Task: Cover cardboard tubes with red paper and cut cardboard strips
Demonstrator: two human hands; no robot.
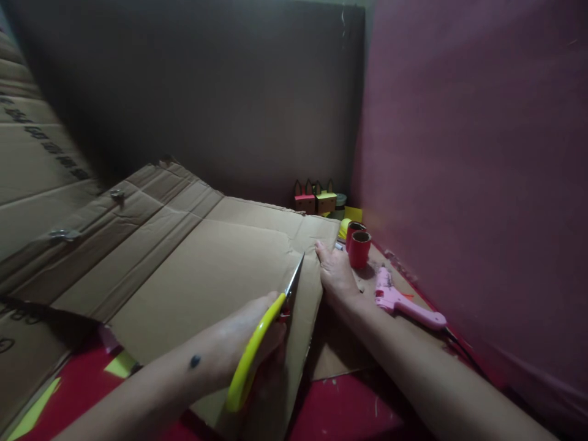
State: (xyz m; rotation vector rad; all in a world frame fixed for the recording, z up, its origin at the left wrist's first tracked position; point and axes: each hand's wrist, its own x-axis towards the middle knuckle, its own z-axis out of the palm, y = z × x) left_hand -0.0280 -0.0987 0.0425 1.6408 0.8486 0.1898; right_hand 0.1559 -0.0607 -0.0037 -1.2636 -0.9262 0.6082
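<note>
Yellow-handled scissors are gripped in my left hand, blades pointing away and slightly apart. They lie across a large sheet of brown cardboard, the lower blade apparently under it; the tips reach close to its far right corner. My right hand pinches the right edge of that cardboard, thumb on top and fingers underneath, out of sight. Creases and torn flaps run along the sheet's left part.
A pink glue gun and red cardboard tubes stand right of my right hand. Small eared boxes sit at the back. More cardboard rises at left. A purple wall bounds the right; a red surface lies below.
</note>
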